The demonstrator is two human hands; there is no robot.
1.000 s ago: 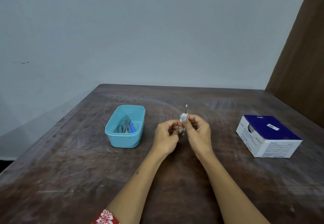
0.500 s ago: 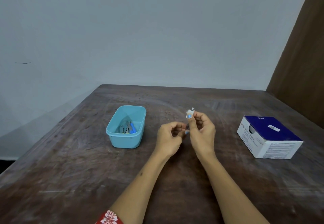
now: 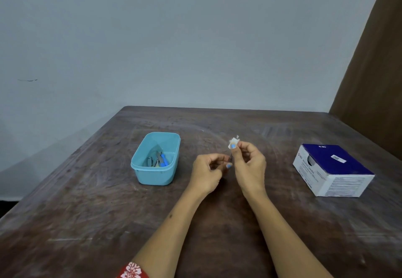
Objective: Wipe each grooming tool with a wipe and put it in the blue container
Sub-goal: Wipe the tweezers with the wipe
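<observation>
1. The right hand (image 3: pixel 248 164) pinches a small white wipe (image 3: pixel 233 143) between thumb and forefinger, held up above the table (image 3: pixel 87 223); the left hand (image 3: pixel 208 171) sits just beside it, fingers curled around a thin dark tool (image 3: pixel 230 158), of which only a sliver shows between the two hands.
2. The hands are close together, nearly touching; whether the wipe is on the tool's tip at this instant I cannot tell.
3. The blue container (image 3: pixel 155 176) stands to the left of the hands, near them, with several tools already lying inside; a blue and white box (image 3: pixel 332 170) sits well apart on the right.
4. To wipe well, I would fold the wipe around the tool and draw it along the full length while the left hand holds the tool steady; turn the tool so every side is cleaned.
5. Then carry it left and lower it into the container rather than dropping it; a thin tool could bounce out.
</observation>
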